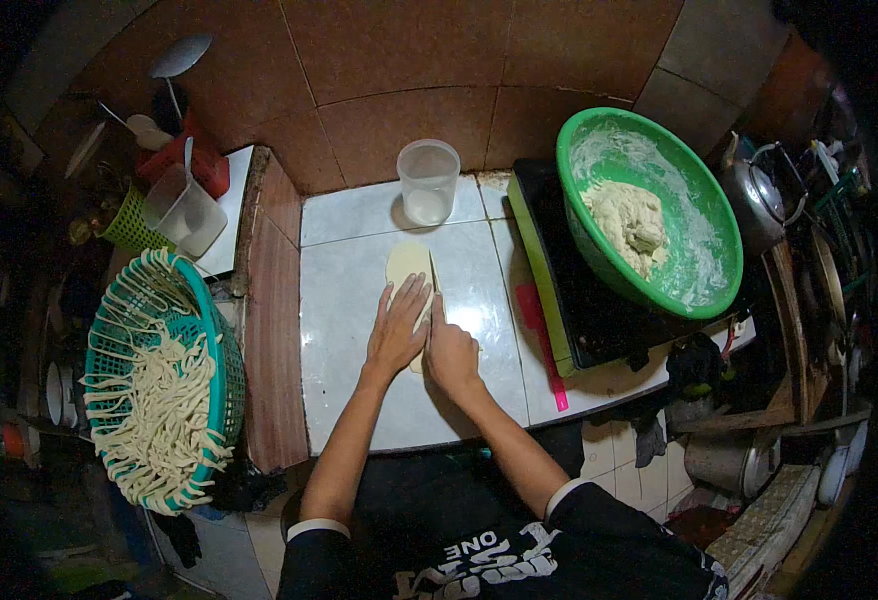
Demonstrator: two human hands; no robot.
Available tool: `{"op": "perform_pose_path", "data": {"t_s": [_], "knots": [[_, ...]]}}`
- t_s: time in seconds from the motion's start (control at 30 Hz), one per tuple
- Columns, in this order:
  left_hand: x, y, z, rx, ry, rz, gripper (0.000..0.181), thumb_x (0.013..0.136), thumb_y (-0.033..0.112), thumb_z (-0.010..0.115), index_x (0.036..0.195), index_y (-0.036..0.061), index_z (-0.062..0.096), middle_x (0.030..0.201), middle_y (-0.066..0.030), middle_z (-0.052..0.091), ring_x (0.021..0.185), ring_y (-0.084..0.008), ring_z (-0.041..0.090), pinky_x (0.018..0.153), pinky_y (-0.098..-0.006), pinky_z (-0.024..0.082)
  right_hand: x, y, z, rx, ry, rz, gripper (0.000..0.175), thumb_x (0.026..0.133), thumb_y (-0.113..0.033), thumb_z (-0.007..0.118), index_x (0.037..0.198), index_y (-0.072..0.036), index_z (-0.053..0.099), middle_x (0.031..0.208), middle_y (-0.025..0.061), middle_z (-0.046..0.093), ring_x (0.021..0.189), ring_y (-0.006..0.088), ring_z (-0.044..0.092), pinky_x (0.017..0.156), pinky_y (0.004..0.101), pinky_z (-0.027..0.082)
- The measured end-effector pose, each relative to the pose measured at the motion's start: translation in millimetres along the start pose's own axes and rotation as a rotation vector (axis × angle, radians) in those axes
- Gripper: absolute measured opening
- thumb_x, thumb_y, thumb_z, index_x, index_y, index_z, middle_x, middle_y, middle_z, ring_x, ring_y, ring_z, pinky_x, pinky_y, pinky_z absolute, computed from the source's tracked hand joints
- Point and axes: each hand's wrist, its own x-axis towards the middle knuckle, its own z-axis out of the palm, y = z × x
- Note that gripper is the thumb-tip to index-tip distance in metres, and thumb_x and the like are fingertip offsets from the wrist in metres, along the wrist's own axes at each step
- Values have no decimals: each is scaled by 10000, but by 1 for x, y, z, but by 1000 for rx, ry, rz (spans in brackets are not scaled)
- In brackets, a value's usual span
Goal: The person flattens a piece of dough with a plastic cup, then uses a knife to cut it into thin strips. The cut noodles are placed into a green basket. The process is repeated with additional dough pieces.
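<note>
A flat, oval sheet of pale dough (407, 259) lies on the white tiled counter (349, 300). My left hand (399, 324) rests palm down on the dough, fingers stretched toward the wall and thumb near the blade. In my right hand (452, 352) is a knife (433, 271), its narrow blade pointing away from me along the dough's right side. The right index finger presses along the back of the knife. A thin strip of dough shows just right of the blade. My hands cover the near part of the sheet, and the knife's handle is hidden in my grip.
A clear plastic container (428, 184) stands by the wall. At right, a green basin (653, 300) holding a dough lump (626, 221) sits on a gas stove (548, 300), beside a pink plastic tool (551, 352). At left, a teal basket (221, 375) holds many dough strips (161, 397).
</note>
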Motion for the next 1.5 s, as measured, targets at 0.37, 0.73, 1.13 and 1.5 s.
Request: {"op": "perform_pose_path", "data": {"t_s": [0.37,0.73,1.13,1.5], "knots": [[0,-2,3,-156,50,-72,482,1066,201,488,1507,9,518,1641,-167,437,1556,-306,349,1299,-509,162,10,-5,1,-12,-55,64,604,1044,-188,499,1587,31,355,735,271,706,700,468,719,677,594,566],[1,-5,5,-157,108,-78,478,1060,198,501,1503,17,523,1624,-154,461,1549,-289,358,1299,-501,182,30,-8,-25,39,59,30,592,996,-155,579,1550,6,447,787,276,709,729,459,717,694,559,577],[-2,0,5,-194,154,-94,429,1037,205,566,1423,21,598,1581,-155,514,1516,-313,407,1284,-509,231,-34,56,-65,-200,135,116,493,991,-213,608,1454,-48,569,975,260,680,767,458,707,700,588,564],[-1,0,5,-170,164,-89,399,1035,216,579,1382,27,634,1569,-139,528,1506,-282,420,1276,-487,243,77,65,-18,103,320,-183,212,970,-174,674,1130,-57,750,988,172,673,996,370,643,873,471,516]]}}
